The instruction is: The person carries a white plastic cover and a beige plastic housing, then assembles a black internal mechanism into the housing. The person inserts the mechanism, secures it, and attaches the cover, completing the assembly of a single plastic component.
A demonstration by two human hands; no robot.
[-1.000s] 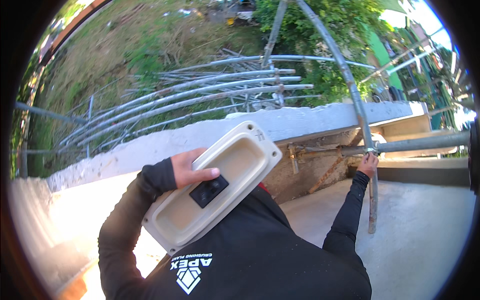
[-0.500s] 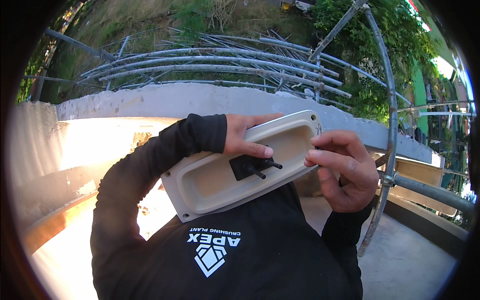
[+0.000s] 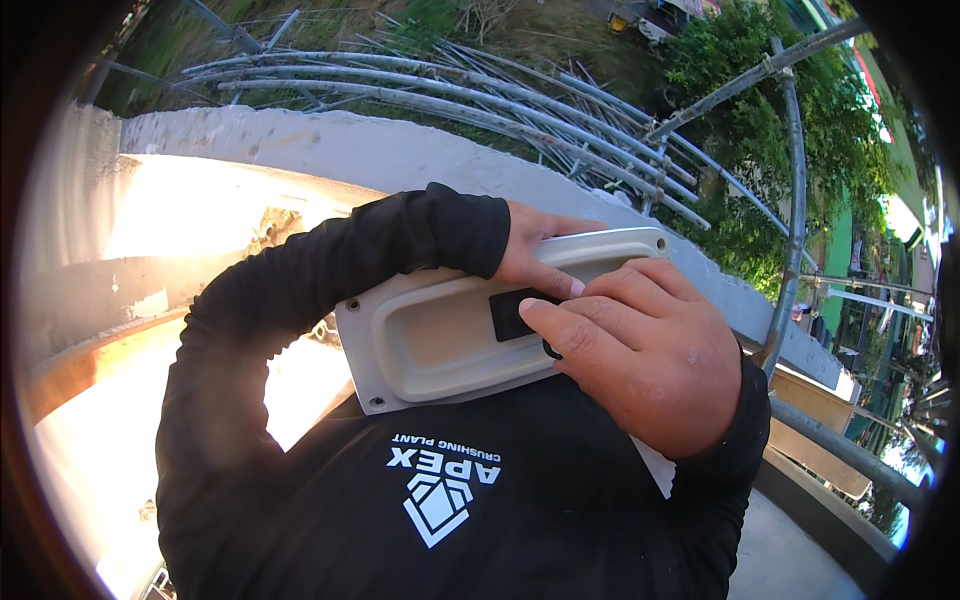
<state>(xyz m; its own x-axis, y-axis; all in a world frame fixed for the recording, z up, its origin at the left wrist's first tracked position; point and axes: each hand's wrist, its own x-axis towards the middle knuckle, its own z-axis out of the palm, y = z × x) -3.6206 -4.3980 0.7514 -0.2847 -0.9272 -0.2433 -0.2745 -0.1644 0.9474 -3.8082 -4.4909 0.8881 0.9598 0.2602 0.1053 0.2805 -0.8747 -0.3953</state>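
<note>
Against my chest rests a beige, tray-shaped housing (image 3: pixel 425 350), long and recessed, with holes at its flanged corners. My left hand (image 3: pixel 535 250) grips its far edge, the thumb reaching into the recess beside a flat black plate (image 3: pixel 507 318). Closed and bent over the middle of the recess, my right hand (image 3: pixel 655 365) covers part of the plate and the spot where its two black studs stood. A small dark rounded bit (image 3: pixel 550 349) shows under the right fingers; whether it is a stud end or a separate part I cannot tell.
Just beyond the housing runs a rough concrete ledge (image 3: pixel 330 150). Past it lie several stacked metal pipes (image 3: pixel 450 95) on grassy ground. An upright scaffold pole (image 3: pixel 795 200) stands to the right, with a crossing pole (image 3: pixel 845 445) low beside my right arm.
My right hand has moved left from the housing's right end to the studs, now hiding them. The view has turned slightly; my left hand still holds the far edge.
</note>
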